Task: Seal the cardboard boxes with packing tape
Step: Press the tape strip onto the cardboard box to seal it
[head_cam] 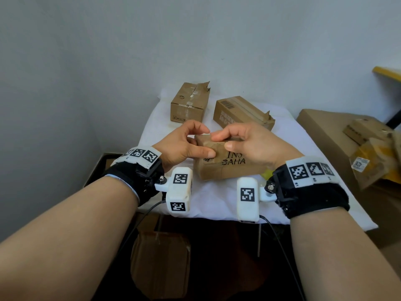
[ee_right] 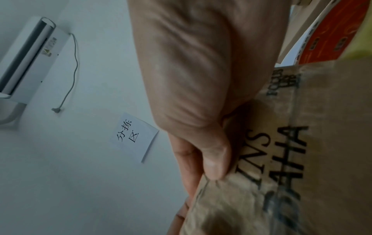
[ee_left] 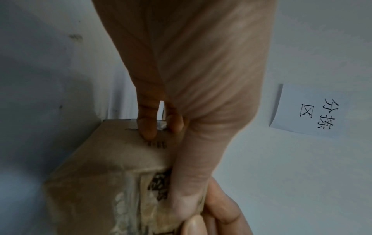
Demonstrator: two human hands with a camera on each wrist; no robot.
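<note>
Nearest the person, at about 6 o'clock on the white-covered table point(head_cam: 217, 198), sits the printed cardboard box point(head_cam: 219, 168), wrapped in glossy tape. The left hand point(head_cam: 184, 144) grips its left end: the thumb point(ee_left: 181, 190) presses the near face while curled fingers point(ee_left: 148, 127) hook over the top edge. The right hand point(head_cam: 247, 144) holds the box from the right, thumb point(ee_right: 215, 159) flat on the printed face by the black lettering, fingers bent over the top, its forefinger tip meeting the left hand's above the box's corner. Farther back, at 11 o'clock, stands a torn-flap box point(head_cam: 189, 103); at 1 o'clock lies a second box point(head_cam: 242, 112) with a tape strip along its top. Well off at 3 o'clock, a pile of flattened cartons point(head_cam: 347, 135)
</note>
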